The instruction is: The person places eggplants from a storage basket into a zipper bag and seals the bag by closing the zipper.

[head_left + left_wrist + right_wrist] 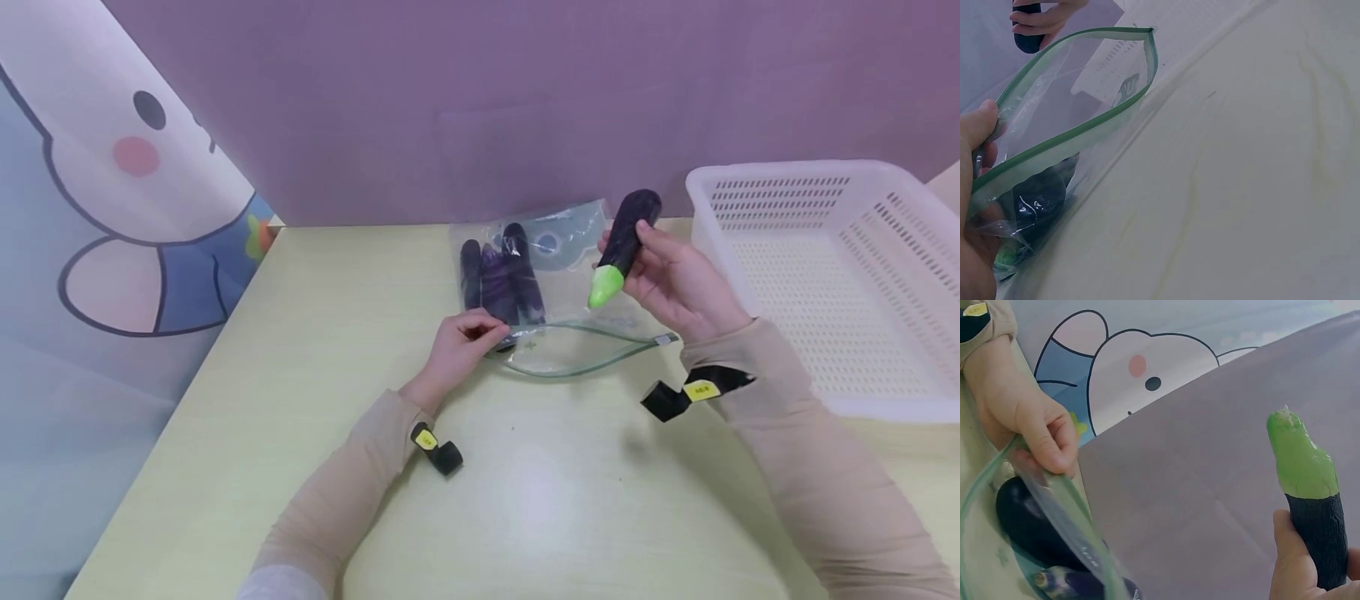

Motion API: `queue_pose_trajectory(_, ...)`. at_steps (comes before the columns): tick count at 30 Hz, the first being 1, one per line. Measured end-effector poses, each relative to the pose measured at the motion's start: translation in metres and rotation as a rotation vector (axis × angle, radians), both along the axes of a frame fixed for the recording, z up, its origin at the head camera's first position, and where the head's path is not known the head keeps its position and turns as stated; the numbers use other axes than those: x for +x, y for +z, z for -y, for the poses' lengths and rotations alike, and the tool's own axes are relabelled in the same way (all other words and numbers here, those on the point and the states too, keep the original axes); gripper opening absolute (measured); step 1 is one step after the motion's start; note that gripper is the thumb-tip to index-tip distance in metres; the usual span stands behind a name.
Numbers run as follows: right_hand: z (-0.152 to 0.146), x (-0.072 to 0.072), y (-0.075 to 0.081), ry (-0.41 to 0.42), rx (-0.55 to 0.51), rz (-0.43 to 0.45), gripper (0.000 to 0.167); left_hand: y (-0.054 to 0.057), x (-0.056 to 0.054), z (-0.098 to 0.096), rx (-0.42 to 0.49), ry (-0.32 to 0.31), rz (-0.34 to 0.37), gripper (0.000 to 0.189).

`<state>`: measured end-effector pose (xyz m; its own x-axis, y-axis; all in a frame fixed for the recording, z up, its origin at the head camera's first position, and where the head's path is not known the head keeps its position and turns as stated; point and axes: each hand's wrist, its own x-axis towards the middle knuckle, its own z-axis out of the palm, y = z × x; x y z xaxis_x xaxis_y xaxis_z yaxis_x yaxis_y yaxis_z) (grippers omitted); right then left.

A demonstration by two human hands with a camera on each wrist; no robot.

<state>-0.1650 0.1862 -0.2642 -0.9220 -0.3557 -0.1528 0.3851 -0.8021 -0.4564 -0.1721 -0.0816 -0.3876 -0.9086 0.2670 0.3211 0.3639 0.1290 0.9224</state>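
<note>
My right hand [686, 287] holds a dark eggplant [630, 233] in the air above the right side of a clear zip bag [558, 362]. Its bright green end [1302, 462] points down toward me in the head view. At the bag's left end, the thumb and fingers of my left hand [459, 346] pinch the edge by the green zip strip [1066, 140]. The mouth gapes open, with the slider near the right end. Inside the bag lie several dark purple eggplants [522, 271], side by side; the left hand partly covers their near ends.
A white perforated plastic basket [825, 408] stands on the right of the pale table [517, 500], close to my right forearm. A purple cloth [360, 108] rises behind the table's far edge. On the left hangs a cartoon-printed cloth [90, 400].
</note>
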Motion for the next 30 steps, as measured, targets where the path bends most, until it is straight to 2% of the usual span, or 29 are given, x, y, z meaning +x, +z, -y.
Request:
queue_pose_trajectory(5, 0.008, 0.007, -0.009, 0.015, 0.049, -0.064, 0.048, 0.001, -0.001, 0.001, -0.005, 0.009, -0.004, 0.008)
queue_pose_trajectory(10, 0.012, 0.011, -0.016, 0.041, 0.090, -0.070, 0.065, 0.001, -0.001, 0.001, -0.007, -0.006, -0.005, 0.008)
queue_pose_trajectory(13, 0.013, 0.012, -0.019, 0.038, 0.101, -0.064, 0.066, 0.001, 0.000, 0.000, -0.006, -0.002, -0.001, 0.008)
queue_pose_trajectory(20, 0.010, 0.014, -0.028, 0.063, 0.099, -0.048, 0.049, 0.002, 0.000, -0.001, -0.021, 0.006, 0.004, 0.008)
queue_pose_trajectory(30, 0.006, 0.017, -0.035, 0.152, 0.140, -0.069, 0.074, 0.001, 0.000, 0.000, -0.016, 0.003, 0.006, 0.008)
